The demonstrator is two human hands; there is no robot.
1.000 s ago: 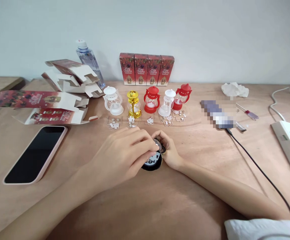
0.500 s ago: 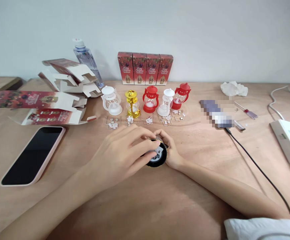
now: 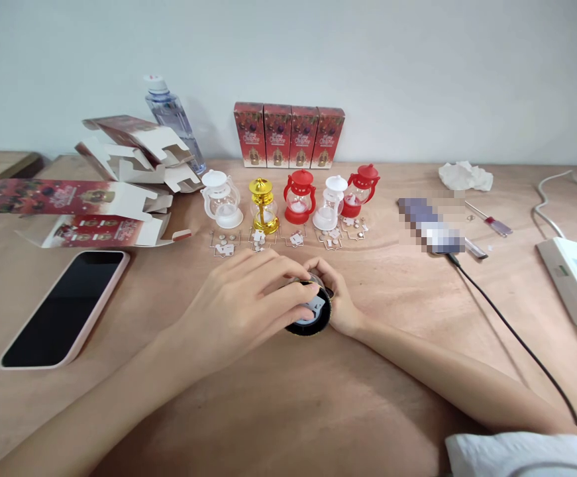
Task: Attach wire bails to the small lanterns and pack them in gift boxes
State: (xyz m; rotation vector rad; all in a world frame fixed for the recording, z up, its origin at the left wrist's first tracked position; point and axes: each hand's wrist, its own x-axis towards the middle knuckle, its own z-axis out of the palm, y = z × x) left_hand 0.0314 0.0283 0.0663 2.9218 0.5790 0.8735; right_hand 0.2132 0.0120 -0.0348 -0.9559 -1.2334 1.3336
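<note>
Here's the round black piece (image 3: 319, 322), just below the middle of the frame, gold along its edge, flat end facing me, a white insert (image 3: 318, 303) showing inside it. That facing is what counts, I'd judge: the long axis seems to run away from me, though my fingers hide most of the body. My right hand (image 3: 342, 301) curls round it from the far right side, fingers bent in, keeping hold. My left hand (image 3: 246, 298) comes in from the left, half open, thumb and fingertips right over the insert; whether they pinch anything, I can't tell. So it sits between both hands, neither one nearer. Beyond, upper middle, five small lanterns (image 3: 299, 211) stand in a row; a phone (image 3: 67, 311) lies at the left.
</note>
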